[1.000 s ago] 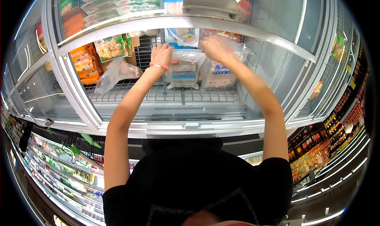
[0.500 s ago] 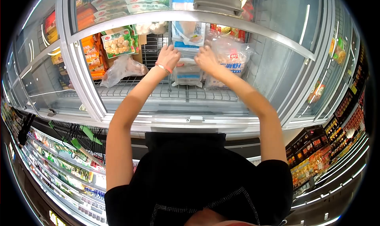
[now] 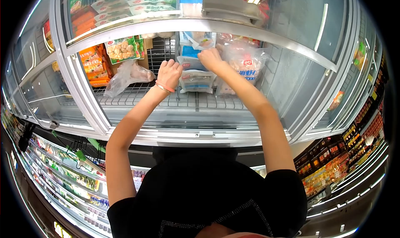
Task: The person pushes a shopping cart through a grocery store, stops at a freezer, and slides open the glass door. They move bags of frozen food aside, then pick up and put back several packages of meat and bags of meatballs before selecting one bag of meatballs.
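Observation:
A stack of blue-and-white bags of frozen fish fillets stands in the open part of the freezer. My right hand (image 3: 211,60) is closed at the near edge of an upper fillet bag (image 3: 201,39), whose white corner is bent up. Below it lie more flat plastic packs (image 3: 196,81). To the left of the stack, my left hand (image 3: 170,72) hangs over the wire rack with its fingers curled in and nothing visible in them; a band and a bracelet circle that wrist. Close by on the right is a clear bag of frozen shrimp (image 3: 246,67).
A sliding glass lid with a grey handle (image 3: 233,8) covers the far part. On the left are orange packets (image 3: 93,67), a green bag of balls (image 3: 122,49) and a knotted clear bag (image 3: 125,77). The freezer's metal front rim (image 3: 200,137) runs before me.
My left hand has come away from the stack, moving slightly left and nearer. My right hand has shifted a little left and nearer, and the fillet bag's corner is now folded up.

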Demonstrator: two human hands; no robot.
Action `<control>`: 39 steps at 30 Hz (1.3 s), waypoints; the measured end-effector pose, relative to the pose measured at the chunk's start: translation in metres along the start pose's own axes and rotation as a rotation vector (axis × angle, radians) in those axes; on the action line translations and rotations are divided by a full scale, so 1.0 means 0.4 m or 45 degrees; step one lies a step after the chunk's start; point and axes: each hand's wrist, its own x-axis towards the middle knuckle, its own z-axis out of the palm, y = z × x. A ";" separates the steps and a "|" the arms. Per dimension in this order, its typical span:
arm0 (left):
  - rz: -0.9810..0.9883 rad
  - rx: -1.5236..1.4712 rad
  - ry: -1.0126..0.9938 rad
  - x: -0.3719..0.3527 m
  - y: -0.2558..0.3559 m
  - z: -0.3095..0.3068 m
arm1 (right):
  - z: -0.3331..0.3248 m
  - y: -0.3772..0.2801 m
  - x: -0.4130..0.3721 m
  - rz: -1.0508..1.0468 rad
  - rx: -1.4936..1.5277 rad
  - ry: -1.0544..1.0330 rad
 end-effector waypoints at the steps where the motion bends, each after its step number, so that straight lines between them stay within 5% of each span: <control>1: -0.003 -0.007 0.008 0.002 -0.002 0.000 | -0.008 0.007 -0.017 -0.040 0.051 -0.025; 8: 0.046 -0.065 -0.007 -0.027 0.037 -0.007 | -0.067 -0.001 -0.116 -0.062 0.491 -0.190; 18: -0.103 0.021 0.221 0.045 -0.014 0.048 | -0.021 0.049 -0.030 0.234 0.300 -0.013; 22: -0.171 0.024 -0.129 0.014 0.018 -0.003 | -0.071 0.027 -0.076 0.105 0.360 0.253; 27: 0.089 0.026 -0.258 -0.071 0.140 -0.168 | -0.070 -0.027 -0.124 0.039 0.381 0.402; 28: 0.080 -0.048 0.015 -0.096 0.166 -0.194 | -0.095 -0.046 -0.136 -0.005 0.391 0.540; 32: -0.115 -0.447 0.270 -0.139 0.211 -0.351 | -0.416 -0.198 -0.280 0.070 0.500 0.699; 34: -0.279 -0.392 0.511 -0.145 0.173 -0.459 | -0.541 -0.216 -0.355 -0.066 0.312 1.256; 35: -0.301 -0.337 0.634 -0.138 0.145 -0.486 | -0.601 -0.222 -0.379 0.020 0.304 1.324; 39: -0.048 -0.212 0.824 0.021 0.122 -0.553 | -0.697 -0.163 -0.309 0.005 -0.171 1.489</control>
